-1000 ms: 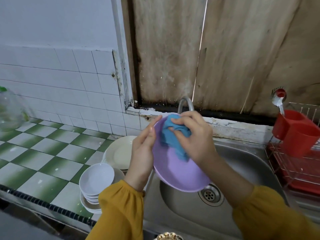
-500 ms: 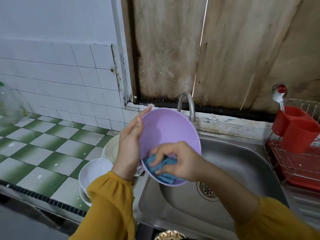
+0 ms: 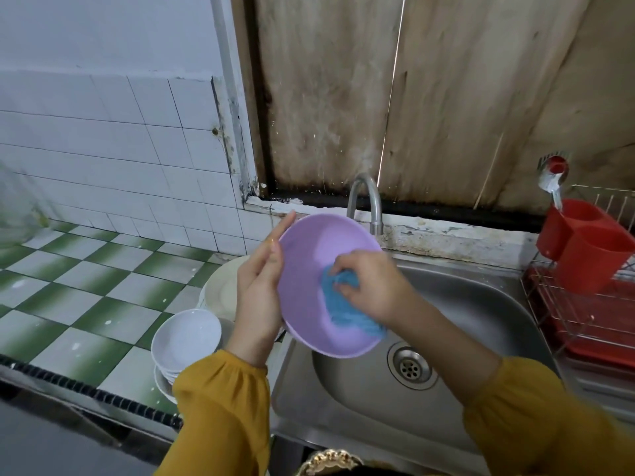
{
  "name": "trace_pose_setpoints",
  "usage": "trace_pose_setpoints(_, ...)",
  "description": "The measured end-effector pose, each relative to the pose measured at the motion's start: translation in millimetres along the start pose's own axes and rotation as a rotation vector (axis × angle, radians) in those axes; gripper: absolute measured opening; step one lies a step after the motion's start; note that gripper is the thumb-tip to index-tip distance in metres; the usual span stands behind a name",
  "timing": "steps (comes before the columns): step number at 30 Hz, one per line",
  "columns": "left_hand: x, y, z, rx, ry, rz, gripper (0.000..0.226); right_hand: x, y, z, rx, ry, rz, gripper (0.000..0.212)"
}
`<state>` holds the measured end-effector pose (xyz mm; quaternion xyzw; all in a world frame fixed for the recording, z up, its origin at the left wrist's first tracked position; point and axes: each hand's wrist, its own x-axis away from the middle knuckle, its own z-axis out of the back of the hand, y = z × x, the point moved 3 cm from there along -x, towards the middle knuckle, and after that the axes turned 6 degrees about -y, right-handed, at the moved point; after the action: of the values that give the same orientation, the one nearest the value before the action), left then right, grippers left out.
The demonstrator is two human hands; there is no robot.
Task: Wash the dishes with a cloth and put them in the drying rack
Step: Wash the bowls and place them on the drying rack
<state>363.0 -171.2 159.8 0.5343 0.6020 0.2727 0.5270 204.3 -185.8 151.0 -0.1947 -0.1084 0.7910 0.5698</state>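
Purple bowl [image 3: 309, 269] held tilted above steel sink [image 3: 481, 338]. Left hand [image 3: 261, 297] pinches its left rim, fingers [image 3: 285, 225] stretched behind, thumb in front. Right hand [image 3: 371, 286] fingers clamped on blue cloth [image 3: 347, 310] pressed inside the bowl. Drying rack [image 3: 584, 321] at right.

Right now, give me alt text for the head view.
The left hand holds a tilted purple bowl over the sink while the right hand presses a blue cloth inside it. Stacked white bowls sit at left, the drying rack at right.
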Motion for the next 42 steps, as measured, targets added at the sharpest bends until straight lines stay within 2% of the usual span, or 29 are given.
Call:
trace_pose_setpoints(2, -1, -3, -8, -0.035, -0.04, -0.002, 0.034, -4, -6, 5, -0.038, 0.286, 0.015, 0.026)
trace_pose_setpoints(3, -2, -4, -10, -0.061, -0.055, -0.016, 0.032, -2, -17, 2, -0.115, 0.339, 0.074, 0.028)
trace_pose_setpoints(4, -4, -4, -11, -0.082, -0.054, -0.029, 0.033, 2, -30, -3, -0.221, 0.321, 0.14, 0.029)
trace_pose_setpoints(7, -10, 1, 1, -0.073, 0.004, -0.03, 0.033, 19, -45, -12, -0.414, 0.075, 0.258, 0.024)
trace_pose_setpoints(9, -10, 1, 9, -0.034, -0.015, -0.019, 0.035, 12, -22, -13, -0.231, -0.101, 0.202, 0.024)
trace_pose_setpoints(10, -8, -1, 10, -0.027, -0.029, -0.005, 0.034, 5, -6, -12, -0.11, -0.1, 0.136, 0.025)
trace_pose_setpoints(12, -5, -9, 4, -0.046, -0.05, 0.021, 0.031, -5, 11, -1, -0.02, 0.114, 0.011, 0.027)
trace_pose_setpoints(14, -4, -18, -5, -0.048, -0.06, 0.033, 0.034, -5, -1, -3, -0.127, 0.334, 0.045, 0.027)
trace_pose_setpoints(15, -5, -19, -8, -0.043, -0.058, 0.03, 0.031, -2, -14, -8, -0.209, 0.347, 0.101, 0.028)
trace_pose_setpoints(17, -7, -21, -4, -0.049, -0.022, 0.025, 0.03, 7, -31, -23, -0.355, 0.251, 0.19, 0.025)
trace_pose_setpoints(20, -7, -22, 7, -0.02, 0.033, 0.03, 0.03, 11, -23, -28, -0.441, 0.132, 0.124, 0.021)
trace_pose_setpoints(22, -4, -23, 6, 0.013, 0.036, 0.041, 0.031, 7, -10, -23, -0.449, 0.254, 0.005, 0.021)
trace_pose_setpoints(24, -3, -25, -1, -0.019, 0.015, 0.029, 0.028, 5, -8, -20, -0.446, 0.379, -0.036, 0.021)
trace_pose_setpoints(25, -3, -25, -3, -0.041, 0.019, 0.019, 0.028, 6, -14, -21, -0.444, 0.351, 0.004, 0.021)
trace_pose_setpoints(26, -4, -24, -2, -0.059, 0.044, 0.009, 0.03, 8, -21, -24, -0.437, 0.252, 0.069, 0.023)
trace_pose_setpoints(29, -8, -19, 9, -0.031, 0.116, 0.004, 0.027, 17, -29, -25, -0.266, -0.154, 0.229, 0.034)
trace_pose_setpoints(30, -8, -17, 12, -0.003, 0.11, 0.008, 0.026, 16, -23, -21, -0.156, -0.225, 0.232, 0.037)
trace_pose_setpoints(31, -7, -16, 12, 0.017, 0.097, 0.011, 0.028, 13, -14, -15, -0.078, -0.22, 0.194, 0.04)
trace_pose_setpoints(32, -5, -15, 10, 0.026, 0.08, 0.015, 0.029, 8, -3, -9, -0.033, -0.14, 0.122, 0.041)
trace_pose_setpoints(34, -1, -17, -1, 0.033, 0.049, 0.013, 0.028, 2, 5, 3, -0.056, 0.182, 0.002, 0.04)
trace_pose_setpoints(35, 0, -19, -7, 0.034, 0.04, 0.004, 0.026, 2, -1, 5, -0.103, 0.305, -0.01, 0.04)
trace_pose_setpoints(36, 0, -20, -10, 0.032, 0.04, -0.006, 0.025, 2, -11, 2, -0.162, 0.36, 0.009, 0.042)
trace_pose_setpoints(37, -1, -20, -11, 0.019, 0.051, -0.02, 0.025, 4, -23, -2, -0.232, 0.328, 0.053, 0.043)
trace_pose_setpoints(39, -3, -17, -4, -0.013, 0.104, -0.041, 0.03, 10, -41, -11, -0.349, 0.078, 0.162, 0.043)
trace_pose_setpoints(41, -3, -13, 7, 0.006, 0.137, -0.033, 0.032, 17, -36, -16, -0.258, -0.226, 0.186, 0.039)
trace_pose_setpoints(42, -1, -11, 10, 0.029, 0.128, -0.034, 0.031, 16, -25, -16, -0.134, -0.291, 0.15, 0.04)
